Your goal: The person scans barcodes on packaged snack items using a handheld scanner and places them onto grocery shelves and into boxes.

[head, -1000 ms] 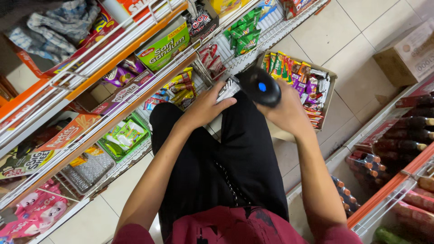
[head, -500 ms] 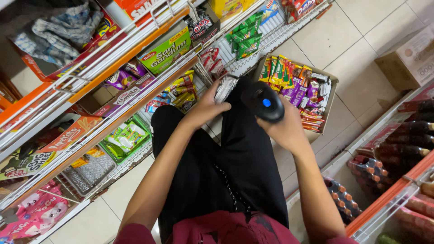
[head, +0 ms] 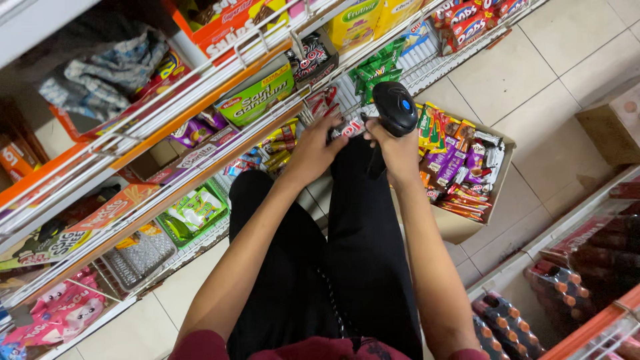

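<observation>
Black handheld scanner [head: 395, 107] sits clenched in my right hand [head: 400, 150], head poking out at 12 o'clock. Left hand [head: 313, 150] pinches a small packet [head: 348, 128] at 9 o'clock of it. Versus 0.5 s ago, hands closer together, scanner tilted toward shelf [head: 200, 167].

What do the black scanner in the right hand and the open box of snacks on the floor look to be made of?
The handheld scanner looks like hard plastic: smooth black shell with a dull sheen and a blue button. The box seems plain cardboard: matt tan walls with folded-out flaps. The snack packets inside look like glossy printed film.
</observation>
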